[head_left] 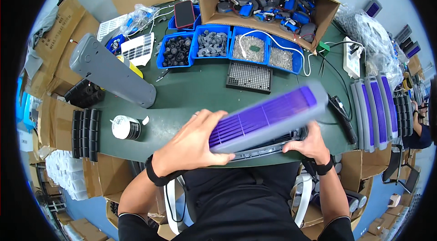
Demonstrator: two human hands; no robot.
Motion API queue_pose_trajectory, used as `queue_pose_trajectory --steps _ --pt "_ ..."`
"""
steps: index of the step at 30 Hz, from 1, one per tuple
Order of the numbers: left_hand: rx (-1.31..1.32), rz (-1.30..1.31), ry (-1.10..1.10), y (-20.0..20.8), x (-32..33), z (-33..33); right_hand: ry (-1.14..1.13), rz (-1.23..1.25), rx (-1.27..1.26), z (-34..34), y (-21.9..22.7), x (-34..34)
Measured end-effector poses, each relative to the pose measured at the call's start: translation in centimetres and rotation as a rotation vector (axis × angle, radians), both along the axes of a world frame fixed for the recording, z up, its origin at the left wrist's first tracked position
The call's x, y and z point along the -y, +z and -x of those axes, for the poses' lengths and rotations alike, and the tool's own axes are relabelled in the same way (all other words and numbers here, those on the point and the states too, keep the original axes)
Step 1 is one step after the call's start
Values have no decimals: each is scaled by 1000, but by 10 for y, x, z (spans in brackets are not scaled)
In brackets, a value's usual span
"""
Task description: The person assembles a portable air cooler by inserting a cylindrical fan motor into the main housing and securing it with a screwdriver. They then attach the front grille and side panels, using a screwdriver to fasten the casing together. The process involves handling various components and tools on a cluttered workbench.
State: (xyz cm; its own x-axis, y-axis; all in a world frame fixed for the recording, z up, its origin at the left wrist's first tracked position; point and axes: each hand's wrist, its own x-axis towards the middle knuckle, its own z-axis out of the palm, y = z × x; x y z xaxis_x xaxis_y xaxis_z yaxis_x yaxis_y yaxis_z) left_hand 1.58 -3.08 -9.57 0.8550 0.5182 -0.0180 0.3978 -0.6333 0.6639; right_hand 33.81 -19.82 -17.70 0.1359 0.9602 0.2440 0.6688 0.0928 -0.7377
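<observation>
Above the near edge of the table I hold a long grey plastic housing with a purple slatted grille point(266, 113), tilted up toward its right end and blurred there. My left hand point(193, 143) wraps round its left end, thumb along the near side. Beneath it lies a second grey housing half with dark inner parts point(261, 151). The two pieces meet toward the left and stand apart toward the right. My right hand point(312, 143) grips the right end of the lower half, with its fingertips partly hidden.
A tall grey housing point(114, 72) stands at left, near a white-topped tub point(125, 127). Blue bins point(210, 54) of small parts line the back, below a carton point(268, 20) of blue-and-grey motors. A black perforated tray point(249, 77), a dark handheld tool point(342, 120) and finished-looking purple-grilled housings point(375, 111) lie around.
</observation>
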Motion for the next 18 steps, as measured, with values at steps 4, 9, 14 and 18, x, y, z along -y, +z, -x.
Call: queue_pose_trajectory --steps 4,9,14,18 --pt "131 -38 299 -5 -11 -6 -135 -6 -146 9 5 11" --pt "656 605 728 -35 -29 -26 -249 -72 -36 13 7 45" --pt "944 859 808 -59 -27 -38 -383 -62 -58 3 -3 68" --pt "906 899 840 -70 -18 -35 -340 -40 -280 -22 -6 80"
